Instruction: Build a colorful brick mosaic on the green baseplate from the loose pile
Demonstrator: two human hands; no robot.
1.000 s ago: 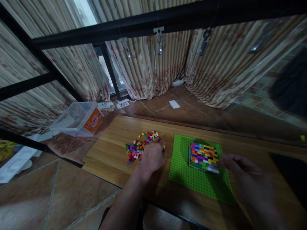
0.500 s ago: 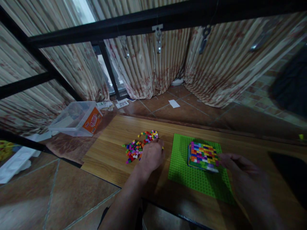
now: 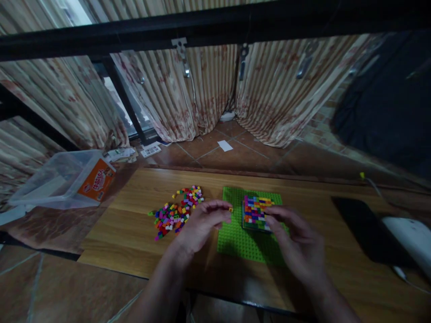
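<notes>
A green studded baseplate [image 3: 232,244] lies on the wooden table. On it stands a low block of multicoloured toy bricks [image 3: 255,211]. My left hand [image 3: 202,224] is raised over the baseplate's left edge, pinching a small yellow toy brick [image 3: 230,209] between thumb and fingertips. My right hand [image 3: 298,240] reaches in from the right, its thumb and fingertips close together at the block's right part. Whatever sits between those fingertips is too small to make out, and they hide that part of the block. A loose pile of small coloured bricks [image 3: 171,217] lies left of my left hand.
At the left a clear plastic box [image 3: 63,179] with an orange label stands beside the table [image 3: 117,229]. A black flat pad [image 3: 367,229] and a white device [image 3: 409,235] with a cable lie at the right. Curtains hang behind the table.
My left hand has moved right from the brick pile to the baseplate, with a yellow brick in its fingertips. My right hand has come onto the block's top from its right edge. The view has turned right.
</notes>
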